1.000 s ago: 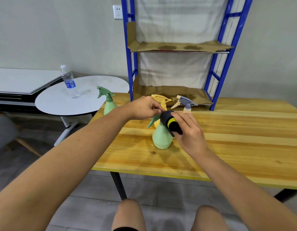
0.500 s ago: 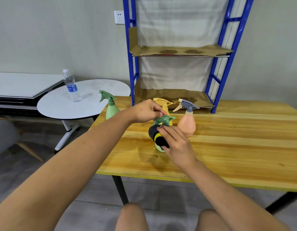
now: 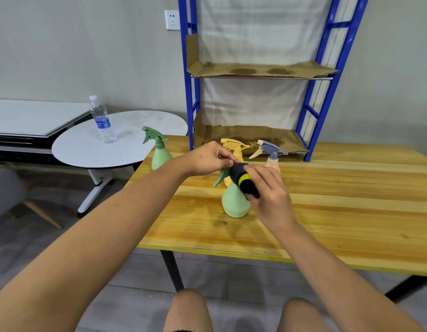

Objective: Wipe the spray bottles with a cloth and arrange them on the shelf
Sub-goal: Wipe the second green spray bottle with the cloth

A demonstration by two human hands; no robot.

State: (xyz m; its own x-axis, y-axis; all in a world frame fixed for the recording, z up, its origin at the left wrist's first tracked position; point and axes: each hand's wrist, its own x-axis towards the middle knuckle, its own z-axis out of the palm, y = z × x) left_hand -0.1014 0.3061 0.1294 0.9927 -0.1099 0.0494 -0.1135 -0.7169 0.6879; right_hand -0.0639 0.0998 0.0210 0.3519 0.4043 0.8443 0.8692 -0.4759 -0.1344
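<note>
A light green spray bottle (image 3: 235, 204) stands on the wooden table (image 3: 327, 200). My left hand (image 3: 211, 158) pinches its dark green trigger head from above. My right hand (image 3: 267, 190) presses a rolled black cloth with a yellow band (image 3: 243, 180) against the bottle's neck. Behind them a yellow spray bottle (image 3: 234, 146) and a peach bottle with a grey head (image 3: 271, 153) stand partly hidden. A second green spray bottle (image 3: 160, 153) is at the table's far left corner. The blue shelf (image 3: 191, 92) with cardboard liners rises at the back.
A round white side table (image 3: 136, 140) to the left carries a clear water bottle (image 3: 101, 119). A grey chair (image 3: 6, 190) sits at the far left. My knees show below the table's yellow front edge (image 3: 231, 251).
My right hand moved the cloth from the bottle's lower front up to its neck. The green bottle has turned, its nozzle now pointing left. The left hand stays on the trigger head.
</note>
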